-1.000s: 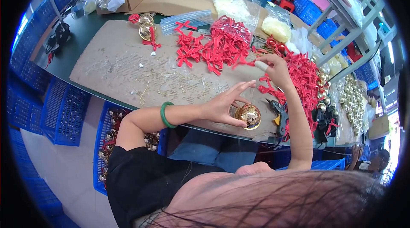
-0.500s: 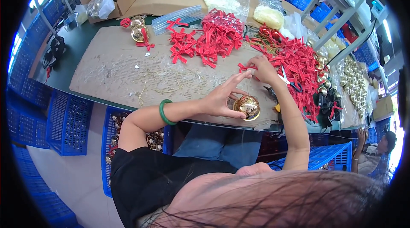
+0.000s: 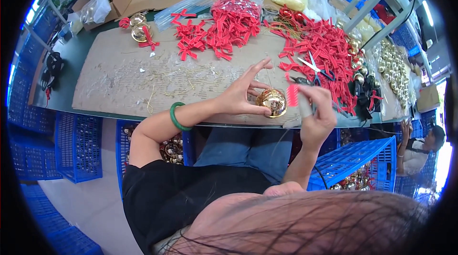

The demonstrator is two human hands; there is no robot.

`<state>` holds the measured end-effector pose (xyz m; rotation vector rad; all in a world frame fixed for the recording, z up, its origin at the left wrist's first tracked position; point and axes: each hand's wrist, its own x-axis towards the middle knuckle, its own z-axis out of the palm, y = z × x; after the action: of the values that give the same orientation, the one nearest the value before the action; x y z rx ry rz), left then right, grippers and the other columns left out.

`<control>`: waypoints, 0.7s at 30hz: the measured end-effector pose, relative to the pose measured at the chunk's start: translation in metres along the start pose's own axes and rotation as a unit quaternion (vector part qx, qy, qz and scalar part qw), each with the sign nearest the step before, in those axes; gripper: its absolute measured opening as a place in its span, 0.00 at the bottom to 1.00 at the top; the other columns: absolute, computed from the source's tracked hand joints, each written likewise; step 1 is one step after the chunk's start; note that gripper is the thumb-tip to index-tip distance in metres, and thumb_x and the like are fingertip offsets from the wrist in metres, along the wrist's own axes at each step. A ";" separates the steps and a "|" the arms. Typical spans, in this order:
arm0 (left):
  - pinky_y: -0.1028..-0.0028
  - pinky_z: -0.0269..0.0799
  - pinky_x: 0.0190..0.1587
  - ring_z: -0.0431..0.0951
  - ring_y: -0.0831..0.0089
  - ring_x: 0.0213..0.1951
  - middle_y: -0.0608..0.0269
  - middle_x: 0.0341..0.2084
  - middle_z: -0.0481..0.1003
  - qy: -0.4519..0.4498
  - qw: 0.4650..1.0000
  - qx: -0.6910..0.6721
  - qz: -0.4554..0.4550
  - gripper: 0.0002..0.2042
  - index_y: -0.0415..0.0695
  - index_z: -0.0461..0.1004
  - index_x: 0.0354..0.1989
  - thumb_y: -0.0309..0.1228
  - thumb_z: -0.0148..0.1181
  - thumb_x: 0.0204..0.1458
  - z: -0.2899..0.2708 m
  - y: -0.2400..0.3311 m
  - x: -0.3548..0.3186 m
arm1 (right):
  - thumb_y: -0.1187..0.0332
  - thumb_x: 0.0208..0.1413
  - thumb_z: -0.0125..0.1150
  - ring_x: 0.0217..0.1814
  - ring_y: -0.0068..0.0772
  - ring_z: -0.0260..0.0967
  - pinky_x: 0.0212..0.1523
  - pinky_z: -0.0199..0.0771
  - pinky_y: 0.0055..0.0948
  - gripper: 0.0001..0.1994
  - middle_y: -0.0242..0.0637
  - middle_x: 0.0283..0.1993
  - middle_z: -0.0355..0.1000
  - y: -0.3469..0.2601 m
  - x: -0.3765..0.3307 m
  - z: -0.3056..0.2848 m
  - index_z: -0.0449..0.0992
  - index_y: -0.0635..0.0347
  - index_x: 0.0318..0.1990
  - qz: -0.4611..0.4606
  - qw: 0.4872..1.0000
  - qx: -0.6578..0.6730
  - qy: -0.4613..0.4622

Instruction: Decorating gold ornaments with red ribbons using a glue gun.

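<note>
My left hand (image 3: 238, 95) grips a shiny gold ball (image 3: 273, 103) between thumb and fingers at the table's near edge, its index finger raised. A thin thread seems to rise from the ball's top. Just right of the ball, my right hand (image 3: 318, 116) pinches a red ribbon bow (image 3: 292, 96), smeared by motion. Open scissors (image 3: 312, 67) and a dark-handled hand tool (image 3: 300, 81) lie beyond that hand. A big heap of red bows (image 3: 324, 59) spreads behind them, and another bow pile (image 3: 229, 28) lies further left.
Cardboard (image 3: 109, 78) littered with thread scraps covers the table. Finished-looking gold balls (image 3: 140, 31) stand far left; small gold balls (image 3: 395, 71) fill a bag at right. Blue crates (image 3: 355, 159) hold gold balls below the table. A person (image 3: 422, 152) sits at far right.
My right hand has come back toward me and down beside the ball, carrying a red bow. My left hand keeps its hold on the ball. The whole view has shifted slightly.
</note>
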<state>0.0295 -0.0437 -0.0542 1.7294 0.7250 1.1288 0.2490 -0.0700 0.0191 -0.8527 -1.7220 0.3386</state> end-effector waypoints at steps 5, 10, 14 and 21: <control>0.64 0.80 0.54 0.75 0.57 0.60 0.50 0.72 0.51 -0.028 0.999 0.025 -0.001 0.62 0.52 0.36 0.78 0.32 0.81 0.40 -0.001 0.002 -0.002 | 0.83 0.46 0.65 0.48 0.38 0.73 0.51 0.72 0.34 0.14 0.36 0.43 0.80 0.009 -0.023 -0.005 0.84 0.60 0.42 -0.029 0.994 -0.078 -0.066; 0.63 0.80 0.54 0.75 0.58 0.61 0.50 0.72 0.51 -0.054 0.998 0.023 0.008 0.61 0.51 0.38 0.78 0.31 0.80 0.40 0.000 -0.005 -0.002 | 0.84 0.40 0.60 0.49 0.42 0.70 0.51 0.72 0.37 0.21 0.34 0.44 0.78 0.021 -0.029 0.001 0.84 0.55 0.43 -0.071 0.983 -0.122 -0.121; 0.64 0.80 0.55 0.75 0.58 0.61 0.51 0.72 0.51 -0.058 0.998 0.028 0.026 0.60 0.51 0.38 0.78 0.30 0.79 0.40 0.000 -0.001 -0.001 | 0.84 0.39 0.61 0.49 0.43 0.69 0.50 0.72 0.38 0.22 0.33 0.44 0.77 0.028 -0.033 0.004 0.84 0.54 0.44 -0.083 0.978 -0.143 -0.127; 0.64 0.80 0.55 0.76 0.58 0.60 0.50 0.72 0.50 -0.056 0.997 0.041 0.025 0.60 0.50 0.38 0.78 0.30 0.79 0.41 -0.001 -0.003 -0.002 | 0.82 0.41 0.61 0.50 0.43 0.68 0.51 0.71 0.38 0.21 0.32 0.47 0.76 0.022 -0.033 0.000 0.84 0.53 0.45 -0.118 0.957 -0.220 -0.148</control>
<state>0.0278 -0.0442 -0.0573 1.8732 0.6703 1.0391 0.2604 -0.0774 -0.0181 -0.9323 -2.2032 -0.0919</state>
